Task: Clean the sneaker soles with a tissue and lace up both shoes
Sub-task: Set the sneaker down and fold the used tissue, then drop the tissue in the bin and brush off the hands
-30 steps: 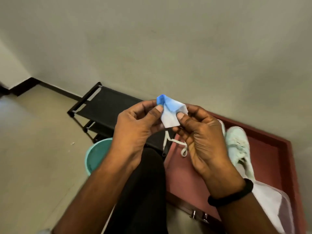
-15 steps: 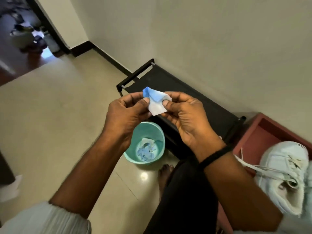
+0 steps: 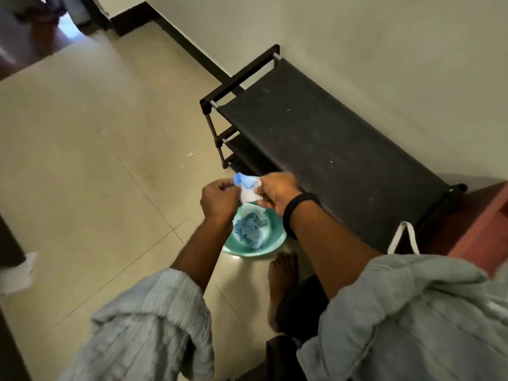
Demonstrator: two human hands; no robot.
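Left hand [image 3: 220, 200] and right hand [image 3: 277, 192] still pinch the tissue [image 3: 248, 188], now lowered above the basin [image 3: 248, 251].

I see a white tissue [image 3: 248, 191] stained blue, a teal basin [image 3: 273, 235], a black rack [image 3: 330, 138] and grey, perhaps faintly striped, sleeves [image 3: 154, 312].

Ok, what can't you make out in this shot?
Sneakers: outside the head view; only a white lace loop shows at the right.
Tissue: partly covered by the fingers of the left hand and right hand.
Basin: its rim partly hidden behind both wrists; the blue wad inside is too blurred to identify.
White sheet: cut off by the left edge.
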